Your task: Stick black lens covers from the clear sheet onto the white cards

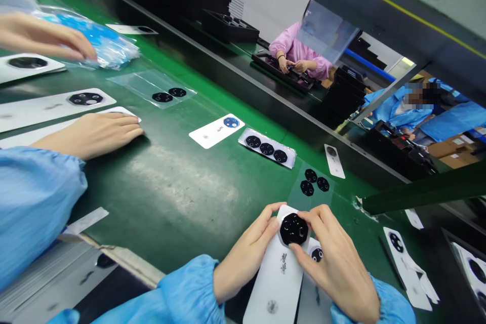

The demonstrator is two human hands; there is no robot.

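Observation:
In front of me a white phone back cover [277, 278] lies tilted, with a small emblem near its lower end. My left hand [243, 255] grips its upper left edge, thumb near the camera area. At the top of the cover sits a black octagonal camera lens cover [293, 230]. My right hand [336, 260] is closed on this lens cover, thumb at its lower edge and fingers at its upper right. A second phone back cover [316, 253] shows partly beneath my right hand. Just beyond, several black lens covers [311, 176] lie on a clear film.
Left, a co-worker's hand [94, 134] rests on white covers; another hand [56, 38] is by a blue plastic bag [98, 38]. A strip of lens covers [267, 149] and a white cover [217, 130] lie mid-table. A green beam [421, 191] crosses at right. People work behind.

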